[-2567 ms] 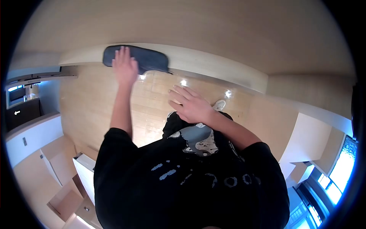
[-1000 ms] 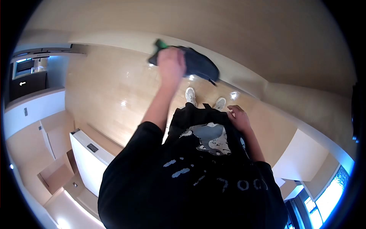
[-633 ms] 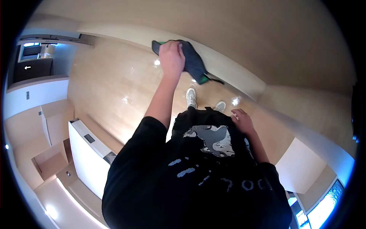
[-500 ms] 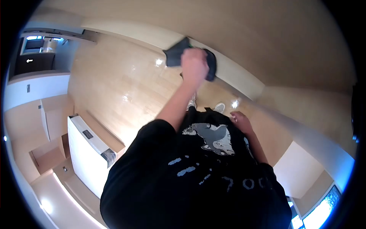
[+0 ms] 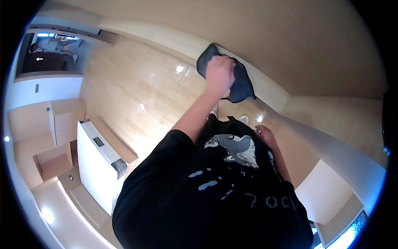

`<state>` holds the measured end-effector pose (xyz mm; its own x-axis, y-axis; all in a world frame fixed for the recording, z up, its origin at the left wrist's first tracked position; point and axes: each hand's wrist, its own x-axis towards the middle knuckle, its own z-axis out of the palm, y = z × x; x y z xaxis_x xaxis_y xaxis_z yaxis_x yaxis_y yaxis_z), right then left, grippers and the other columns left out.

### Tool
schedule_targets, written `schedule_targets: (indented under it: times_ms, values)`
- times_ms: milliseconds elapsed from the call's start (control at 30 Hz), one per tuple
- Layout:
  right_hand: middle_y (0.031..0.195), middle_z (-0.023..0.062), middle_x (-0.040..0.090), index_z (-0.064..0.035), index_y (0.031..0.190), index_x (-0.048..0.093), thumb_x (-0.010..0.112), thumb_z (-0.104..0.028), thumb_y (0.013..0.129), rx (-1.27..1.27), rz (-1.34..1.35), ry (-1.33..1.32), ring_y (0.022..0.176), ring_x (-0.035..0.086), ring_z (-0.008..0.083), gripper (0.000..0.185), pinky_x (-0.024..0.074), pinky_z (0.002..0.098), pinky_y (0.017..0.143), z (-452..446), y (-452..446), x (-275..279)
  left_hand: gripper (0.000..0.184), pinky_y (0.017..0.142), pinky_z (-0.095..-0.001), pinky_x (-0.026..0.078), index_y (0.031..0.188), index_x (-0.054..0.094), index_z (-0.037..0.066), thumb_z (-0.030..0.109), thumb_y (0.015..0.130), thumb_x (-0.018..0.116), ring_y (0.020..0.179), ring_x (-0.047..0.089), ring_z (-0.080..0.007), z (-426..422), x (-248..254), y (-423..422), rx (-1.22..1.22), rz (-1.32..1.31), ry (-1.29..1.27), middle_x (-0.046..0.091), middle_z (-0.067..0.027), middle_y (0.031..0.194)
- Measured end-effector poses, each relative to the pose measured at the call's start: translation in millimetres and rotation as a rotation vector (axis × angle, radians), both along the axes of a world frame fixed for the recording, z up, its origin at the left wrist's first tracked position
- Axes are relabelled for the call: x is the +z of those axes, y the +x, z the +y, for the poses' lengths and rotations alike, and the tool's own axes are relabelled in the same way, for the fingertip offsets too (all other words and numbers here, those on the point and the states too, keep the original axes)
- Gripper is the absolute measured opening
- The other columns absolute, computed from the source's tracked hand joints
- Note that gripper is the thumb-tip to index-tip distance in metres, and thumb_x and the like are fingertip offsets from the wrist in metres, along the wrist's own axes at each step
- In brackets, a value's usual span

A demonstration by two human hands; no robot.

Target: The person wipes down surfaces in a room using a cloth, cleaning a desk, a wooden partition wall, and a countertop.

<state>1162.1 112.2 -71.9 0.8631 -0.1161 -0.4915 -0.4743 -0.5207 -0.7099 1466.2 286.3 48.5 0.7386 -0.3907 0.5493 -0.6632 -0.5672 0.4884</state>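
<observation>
Dark fabric piece (image 5: 243, 85) shifted rightward along pale ledge (image 5: 170, 37) since earliest frame, its flat shape folded up. Left hand's (image 5: 221, 74) grip closed on it near ledge's front edge. Right hand (image 5: 266, 136) hung beside black shirt (image 5: 166, 182); grip could not be told. Person (image 5: 53, 45) appeared far left.
</observation>
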Motion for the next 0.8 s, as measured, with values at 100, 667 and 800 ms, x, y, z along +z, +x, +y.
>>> schedule_targets:
  times_ms: [100,667,800]
  values:
    - [0.113,0.0215,0.07,-0.0017,0.122,0.064,0.063,-0.034,0.094,-0.053,0.0,-0.009,0.101,0.07,0.0356,0.043,0.0545,0.0425,0.089,2.2,8.4,8.8,0.01,0.08,-0.0486,0.048,0.089,0.067,0.003,0.008,0.08,0.068,0.09,0.061,-0.0356,49.0,-11.2,66.9,0.161,-0.12,0.062,0.067,-0.0143,0.09]
    - [0.113,0.0209,0.071,-0.0048,0.124,0.062,0.065,-0.028,0.096,-0.162,0.054,0.005,0.105,0.07,0.0347,0.037,0.0544,0.0414,0.09,-2.9,-37.4,-8.0,0.062,0.115,-0.0715,0.02,0.152,0.04,0.005,0.04,0.1,0.043,0.151,0.025,-0.0398,75.9,-16.3,98.7,0.306,0.106,0.568,0.033,-0.0175,0.162]
    - [0.111,0.0211,0.071,-0.0036,0.125,0.062,0.064,-0.03,0.096,-0.128,0.053,0.036,0.101,0.07,0.0347,0.039,0.0546,0.0418,0.089,-6.7,-31.2,-3.6,0.062,0.114,-0.07,0.022,0.148,0.047,0.005,0.037,0.095,0.052,0.148,0.03,-0.0389,15.9,-5.8,-1.5,0.075,0.01,0.543,0.038,-0.0175,0.158]
